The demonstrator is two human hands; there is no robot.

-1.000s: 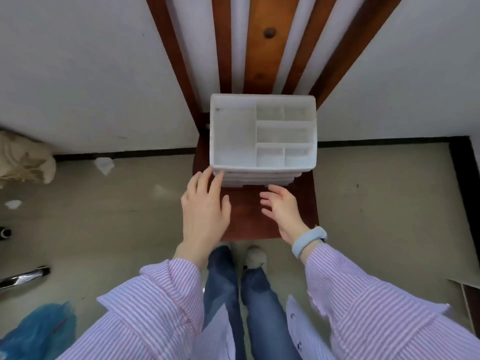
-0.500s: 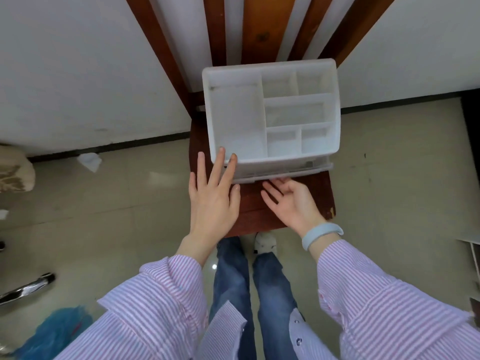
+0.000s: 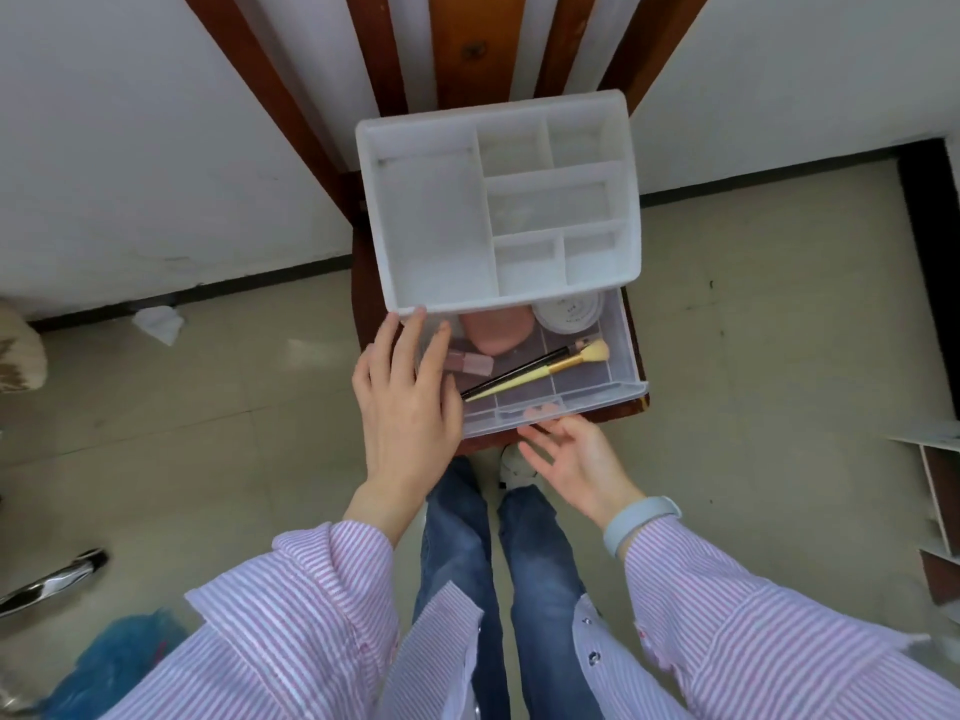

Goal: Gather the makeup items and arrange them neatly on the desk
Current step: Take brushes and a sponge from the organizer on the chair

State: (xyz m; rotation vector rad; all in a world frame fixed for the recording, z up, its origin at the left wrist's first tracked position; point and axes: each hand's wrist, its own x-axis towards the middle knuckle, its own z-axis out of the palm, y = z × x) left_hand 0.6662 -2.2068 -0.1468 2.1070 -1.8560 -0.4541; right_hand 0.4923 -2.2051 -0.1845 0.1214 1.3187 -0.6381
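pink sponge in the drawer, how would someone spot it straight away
On the wooden chair stands a white organizer with its clear drawer pulled out. The pink sponge lies at the drawer's back, left of the round jar: the only rounded, egg-shaped pink thing.

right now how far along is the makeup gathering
Early. Done: the organizer's clear drawer is pulled out, showing a pink sponge, a round jar, two brushes and a pink tube. In hand: nothing gripped; the left hand rests fingers at the drawer's left edge, the right hand is open by its front. Left: take every item out and arrange them; no desk shows.
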